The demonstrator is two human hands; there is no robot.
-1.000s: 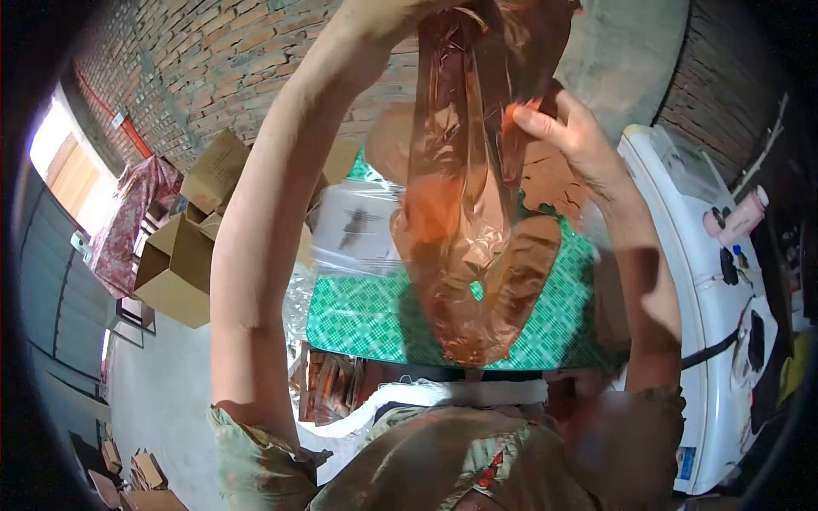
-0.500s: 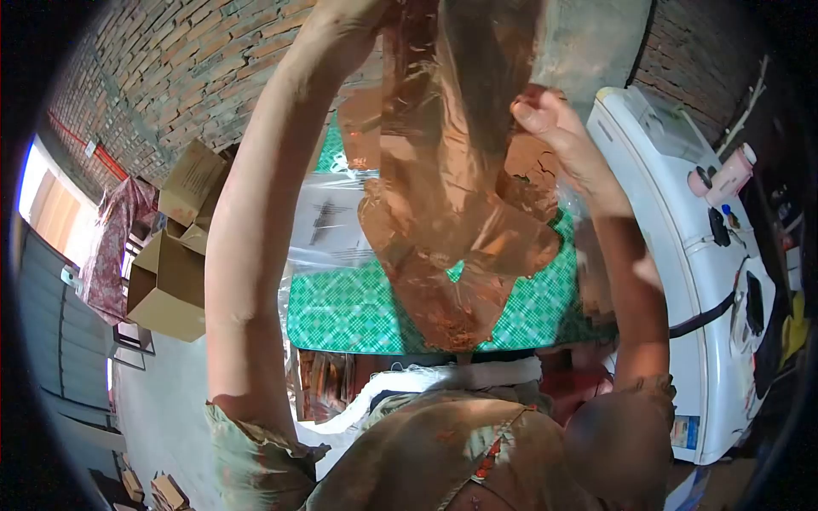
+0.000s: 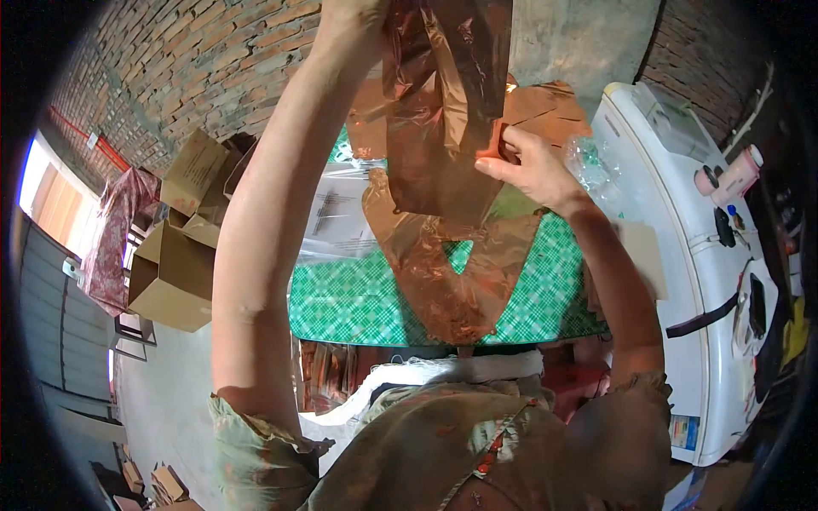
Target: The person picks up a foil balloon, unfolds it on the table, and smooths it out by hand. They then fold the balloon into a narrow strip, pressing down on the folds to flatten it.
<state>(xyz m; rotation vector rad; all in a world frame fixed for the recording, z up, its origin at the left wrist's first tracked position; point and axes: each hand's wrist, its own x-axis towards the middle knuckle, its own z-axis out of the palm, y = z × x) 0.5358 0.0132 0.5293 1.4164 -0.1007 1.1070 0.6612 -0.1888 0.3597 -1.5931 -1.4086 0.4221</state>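
A long sheet of shiny copper-coloured plastic film (image 3: 447,111) hangs in front of me, its upper end out of view. At its top left is my left hand (image 3: 358,8), raised and mostly cut off by the frame edge. The film hangs from beside that hand, whose fingers are hidden. My right hand (image 3: 537,166) is closed, thumb and fingers pinching an orange-looking edge on the film's right side. Below, a flat copper-coloured film piece (image 3: 452,298) with a V-shaped lower part lies on the green checked tabletop (image 3: 341,302).
A clear plastic packet (image 3: 341,217) lies left on the table, and crumpled clear plastic (image 3: 592,166) lies right. More copper-coloured film (image 3: 545,111) is behind my right hand. A white fridge (image 3: 682,247) stands at right; cardboard boxes (image 3: 175,281) stand at left.
My right hand has moved down and slightly left with the film's edge. The hanging film has shifted left and looks flatter, showing more of the piece on the table.
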